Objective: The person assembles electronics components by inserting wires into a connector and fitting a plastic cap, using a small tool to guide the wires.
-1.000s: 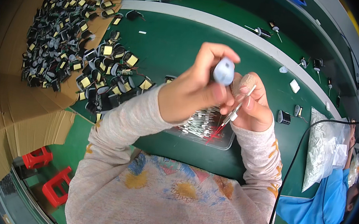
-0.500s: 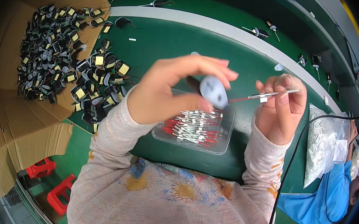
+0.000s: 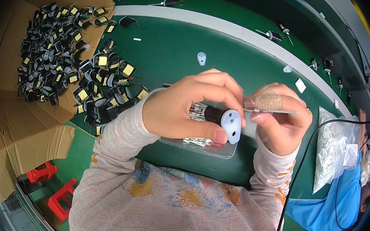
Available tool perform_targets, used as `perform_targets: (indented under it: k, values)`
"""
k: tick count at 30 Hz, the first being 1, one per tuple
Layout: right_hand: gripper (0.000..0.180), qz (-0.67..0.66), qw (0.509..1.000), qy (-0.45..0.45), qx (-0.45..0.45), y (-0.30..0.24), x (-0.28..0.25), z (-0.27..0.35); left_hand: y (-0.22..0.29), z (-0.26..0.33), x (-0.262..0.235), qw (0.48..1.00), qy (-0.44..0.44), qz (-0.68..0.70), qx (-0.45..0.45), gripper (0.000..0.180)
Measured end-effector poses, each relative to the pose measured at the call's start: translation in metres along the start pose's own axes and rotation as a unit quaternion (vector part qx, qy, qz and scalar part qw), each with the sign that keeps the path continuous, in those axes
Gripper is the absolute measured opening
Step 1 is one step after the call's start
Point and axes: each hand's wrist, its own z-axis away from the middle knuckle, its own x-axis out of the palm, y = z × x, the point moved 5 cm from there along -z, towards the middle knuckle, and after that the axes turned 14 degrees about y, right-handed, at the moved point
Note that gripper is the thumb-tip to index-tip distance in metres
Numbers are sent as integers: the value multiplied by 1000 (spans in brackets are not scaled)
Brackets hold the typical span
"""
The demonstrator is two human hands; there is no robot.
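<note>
My left hand (image 3: 186, 106) is closed around a black cylindrical part (image 3: 212, 114) capped by a pale blue-grey plate (image 3: 231, 126) with holes. The capped end points to the right. Close by, my right hand (image 3: 281, 119) pinches a slim pale rod-like tool (image 3: 280, 111); its tip reaches my left fingertips. What lies between the fingertips is too small to make out. A tan bandage wraps a right finger. Below my left hand is a clear plastic tray (image 3: 231, 153) of red wires with white ends, partly hidden by that hand.
At left, a cardboard box (image 3: 1, 64) and a pile of black parts with yellow pads (image 3: 102, 61). Loose pale plates (image 3: 201, 58) and a white block (image 3: 300, 85) lie beyond my hands. At right are a bag of white pieces (image 3: 332, 149), a black cable (image 3: 307, 142) and a person in blue (image 3: 328, 207).
My left hand has turned the black part, its capped end now lower and facing right. My right hand has moved in toward it. The red wire seen at the tool is no longer visible.
</note>
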Motion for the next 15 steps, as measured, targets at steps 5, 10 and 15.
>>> perform_targets:
  k: [5, 10, 15]
  values:
    - [19, -21, 1000, 8, 6, -7, -3, 1, 0, 0, -1, 1000, -10, 15, -6, 40]
    - [10, -26, 993, 104, -45, -15, -16, -1, 1, 3, 1, 999, 24, 30, -24, 37]
    - [20, -7, 968, 231, -94, -36, -30, 19, 9, 0, 4, 988, 105, -93, 66, 37]
